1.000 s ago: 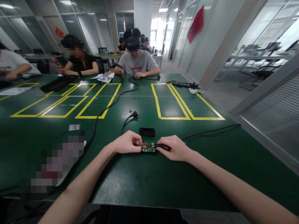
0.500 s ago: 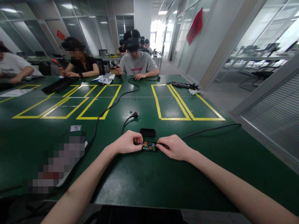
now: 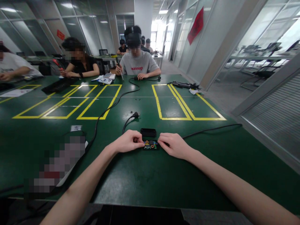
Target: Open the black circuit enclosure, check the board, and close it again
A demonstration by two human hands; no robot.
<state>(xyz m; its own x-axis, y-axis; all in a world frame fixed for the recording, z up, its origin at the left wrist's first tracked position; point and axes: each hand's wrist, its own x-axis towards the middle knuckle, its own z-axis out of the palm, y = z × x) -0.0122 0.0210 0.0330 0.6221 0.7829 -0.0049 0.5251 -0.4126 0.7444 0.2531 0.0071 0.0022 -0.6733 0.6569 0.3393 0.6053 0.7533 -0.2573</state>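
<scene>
A small green circuit board (image 3: 150,144) with copper-coloured coils lies in a shallow black housing on the table, between my hands. My left hand (image 3: 128,141) is closed at the board's left end, pinching the dark cable where it enters. At the right end my right hand (image 3: 174,145) is closed too, its fingertips on the other cable end, which they mostly hide. Just behind the board sits an open black cover (image 3: 148,132). A black power plug (image 3: 135,115) lies farther back, its cord running toward my left hand.
A black cable (image 3: 215,127) stretches off to the right, and another cord (image 3: 112,105) crosses the table's left half. A blurred-out item (image 3: 63,162) lies front left. Yellow tape (image 3: 175,119) marks the green table. Co-workers sit opposite, one holding a screwdriver (image 3: 119,66).
Both hands and the board have shifted slightly. My right fingers have drawn closer together, covering the cable seen there before. Across the table, the co-worker's screwdriver has turned to point down.
</scene>
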